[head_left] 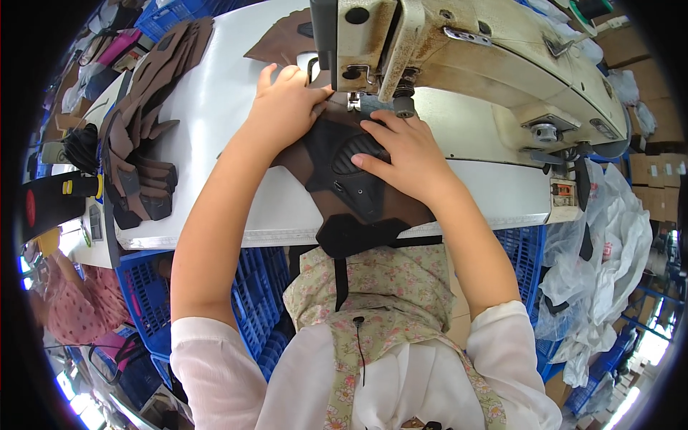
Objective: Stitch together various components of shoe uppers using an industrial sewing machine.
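A brown and black fabric piece lies under the sewing machine's presser foot. It has a ribbed black patch and small eyelets, and its black end hangs over the table's front edge. My left hand grips the piece left of the foot, fingers bent and thumb beside the forefinger; the fingertips are partly hidden. Flat on the piece, just right of the foot, rests my right hand, fingers apart and thumb over the ribbed patch. More brown material extends behind my left hand.
Stacked brown and black pieces lie on the left of the white table. Blue crates stand below the table. Clear plastic bags hang at the right. Another person in pink is at the far left.
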Demonstrator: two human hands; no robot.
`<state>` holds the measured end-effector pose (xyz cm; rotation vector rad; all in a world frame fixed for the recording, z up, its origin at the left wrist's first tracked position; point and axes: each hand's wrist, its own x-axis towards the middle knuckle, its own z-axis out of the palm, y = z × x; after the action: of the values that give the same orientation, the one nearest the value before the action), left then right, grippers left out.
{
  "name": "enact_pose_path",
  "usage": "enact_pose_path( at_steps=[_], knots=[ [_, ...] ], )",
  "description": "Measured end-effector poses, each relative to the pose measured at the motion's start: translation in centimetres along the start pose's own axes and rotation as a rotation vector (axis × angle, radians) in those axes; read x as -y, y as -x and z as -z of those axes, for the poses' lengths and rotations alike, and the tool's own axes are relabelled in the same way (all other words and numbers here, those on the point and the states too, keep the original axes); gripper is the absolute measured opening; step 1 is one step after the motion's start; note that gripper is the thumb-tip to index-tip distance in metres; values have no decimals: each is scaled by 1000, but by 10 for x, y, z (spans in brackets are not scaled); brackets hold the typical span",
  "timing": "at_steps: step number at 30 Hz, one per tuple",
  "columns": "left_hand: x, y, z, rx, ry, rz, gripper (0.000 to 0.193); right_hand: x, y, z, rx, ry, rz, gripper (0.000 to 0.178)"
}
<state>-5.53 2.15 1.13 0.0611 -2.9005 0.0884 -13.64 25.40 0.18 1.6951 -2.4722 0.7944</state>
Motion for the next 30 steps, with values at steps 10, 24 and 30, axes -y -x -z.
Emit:
enact_pose_path(
  at_steps=[10,24,30],
  knots=[
    [8,-12,-3,-11,-9,-21,26,2,-8,-5,-38,-101,-91,56],
    [-38,-1,24,-50,-71,254,30,-8,-15,1,70,-204,-272,57],
    [-26,14,-6,-29,30,172,38,26,-3,-16,-97,-138,-162,56]
  ],
)
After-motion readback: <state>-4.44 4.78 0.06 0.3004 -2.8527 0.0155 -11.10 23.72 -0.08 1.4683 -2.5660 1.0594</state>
